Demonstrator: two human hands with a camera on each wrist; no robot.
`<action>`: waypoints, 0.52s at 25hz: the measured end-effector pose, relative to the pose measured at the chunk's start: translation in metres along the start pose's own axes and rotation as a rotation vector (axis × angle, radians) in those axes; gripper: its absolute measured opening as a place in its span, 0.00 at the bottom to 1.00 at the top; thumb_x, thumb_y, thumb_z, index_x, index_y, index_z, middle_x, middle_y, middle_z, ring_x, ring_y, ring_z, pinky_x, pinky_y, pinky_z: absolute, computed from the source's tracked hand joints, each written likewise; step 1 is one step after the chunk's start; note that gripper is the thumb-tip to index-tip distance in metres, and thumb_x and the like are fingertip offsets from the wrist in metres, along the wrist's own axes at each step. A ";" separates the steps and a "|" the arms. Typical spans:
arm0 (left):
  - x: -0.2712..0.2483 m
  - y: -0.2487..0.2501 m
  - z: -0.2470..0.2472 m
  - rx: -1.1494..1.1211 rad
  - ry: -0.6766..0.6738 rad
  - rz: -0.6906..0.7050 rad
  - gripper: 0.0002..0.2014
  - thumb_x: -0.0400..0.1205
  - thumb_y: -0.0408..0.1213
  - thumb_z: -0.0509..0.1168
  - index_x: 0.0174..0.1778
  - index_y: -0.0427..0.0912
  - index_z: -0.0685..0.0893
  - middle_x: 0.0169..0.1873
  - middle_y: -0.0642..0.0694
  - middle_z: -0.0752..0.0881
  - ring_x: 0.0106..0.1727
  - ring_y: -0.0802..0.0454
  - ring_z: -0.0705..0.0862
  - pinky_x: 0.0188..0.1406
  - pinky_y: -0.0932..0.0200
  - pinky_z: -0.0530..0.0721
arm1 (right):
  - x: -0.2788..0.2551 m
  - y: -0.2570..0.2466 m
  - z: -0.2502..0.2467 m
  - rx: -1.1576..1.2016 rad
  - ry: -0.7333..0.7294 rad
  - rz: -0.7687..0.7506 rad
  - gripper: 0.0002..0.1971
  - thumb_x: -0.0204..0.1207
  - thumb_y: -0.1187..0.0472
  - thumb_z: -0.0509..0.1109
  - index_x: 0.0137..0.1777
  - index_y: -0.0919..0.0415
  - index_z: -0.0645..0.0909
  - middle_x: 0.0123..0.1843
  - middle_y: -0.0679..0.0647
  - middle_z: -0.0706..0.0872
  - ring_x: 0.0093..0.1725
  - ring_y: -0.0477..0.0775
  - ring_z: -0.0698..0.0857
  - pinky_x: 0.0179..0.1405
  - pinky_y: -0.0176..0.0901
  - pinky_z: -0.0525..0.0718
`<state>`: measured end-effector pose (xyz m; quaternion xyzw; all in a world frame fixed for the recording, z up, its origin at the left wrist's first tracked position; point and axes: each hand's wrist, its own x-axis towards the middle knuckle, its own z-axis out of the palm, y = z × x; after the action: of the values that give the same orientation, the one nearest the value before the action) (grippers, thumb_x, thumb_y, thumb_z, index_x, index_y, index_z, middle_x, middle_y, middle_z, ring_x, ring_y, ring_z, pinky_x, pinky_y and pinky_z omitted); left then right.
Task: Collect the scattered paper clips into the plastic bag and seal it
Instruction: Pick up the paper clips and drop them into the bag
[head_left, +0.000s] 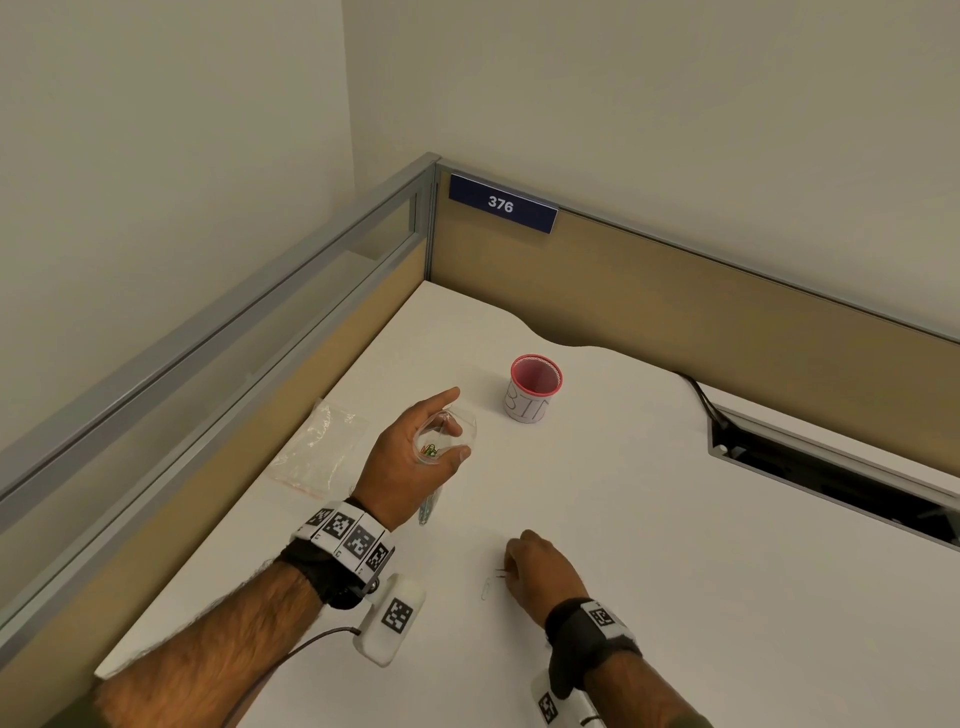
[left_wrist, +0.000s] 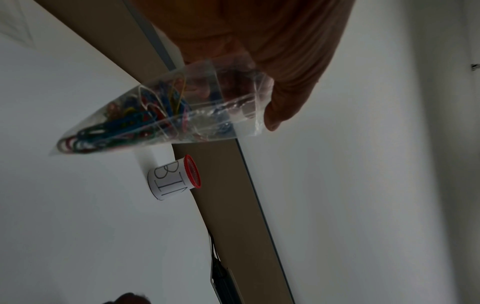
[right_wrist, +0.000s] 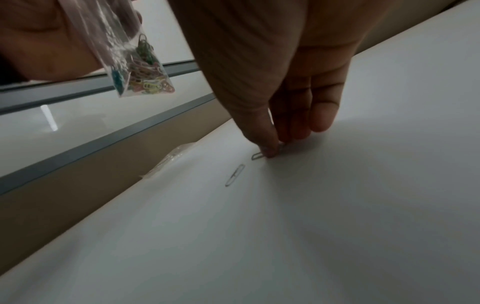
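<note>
My left hand (head_left: 397, 460) grips the mouth of a clear plastic bag (head_left: 449, 434) and holds it up off the white table (head_left: 649, 519). The bag (left_wrist: 155, 117) hangs from the hand (left_wrist: 280, 67) with several coloured paper clips (left_wrist: 109, 131) in its bottom corner. My right hand (head_left: 527, 566) is down on the table nearer me, thumb and fingers (right_wrist: 267, 148) pinching a silver paper clip (right_wrist: 257, 156). A second silver clip (right_wrist: 235, 175) lies loose just left of it, also seen as a faint clip (head_left: 487, 590) in the head view.
A red mesh cup labelled BIN (head_left: 532, 389) stands behind the bag. An empty clear bag (head_left: 317, 447) lies flat by the left partition (head_left: 208, 364). A cable slot (head_left: 831, 467) opens in the table at the right.
</note>
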<state>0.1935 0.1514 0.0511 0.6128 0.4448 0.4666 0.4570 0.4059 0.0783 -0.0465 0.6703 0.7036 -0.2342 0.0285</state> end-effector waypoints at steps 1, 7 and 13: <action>0.000 0.000 0.001 -0.001 -0.005 -0.002 0.32 0.77 0.30 0.76 0.76 0.50 0.77 0.50 0.51 0.85 0.56 0.61 0.84 0.61 0.73 0.80 | 0.000 -0.002 -0.002 0.001 -0.027 0.012 0.03 0.76 0.64 0.61 0.44 0.56 0.75 0.46 0.52 0.76 0.44 0.53 0.76 0.47 0.46 0.79; -0.002 -0.001 0.003 -0.006 -0.025 0.010 0.32 0.74 0.37 0.75 0.76 0.51 0.77 0.50 0.49 0.86 0.58 0.57 0.85 0.65 0.71 0.79 | 0.010 -0.002 -0.012 -0.032 -0.169 0.089 0.08 0.69 0.57 0.68 0.43 0.54 0.71 0.45 0.50 0.76 0.43 0.53 0.76 0.43 0.44 0.75; 0.000 0.004 0.002 0.012 -0.016 -0.001 0.31 0.77 0.31 0.76 0.76 0.53 0.77 0.51 0.49 0.86 0.58 0.58 0.85 0.65 0.69 0.80 | 0.010 -0.002 -0.013 -0.041 -0.171 0.092 0.08 0.68 0.56 0.70 0.42 0.54 0.73 0.46 0.50 0.76 0.43 0.53 0.77 0.42 0.42 0.76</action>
<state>0.1961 0.1505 0.0548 0.6190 0.4442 0.4590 0.4571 0.4065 0.0921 -0.0380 0.6787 0.6718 -0.2744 0.1131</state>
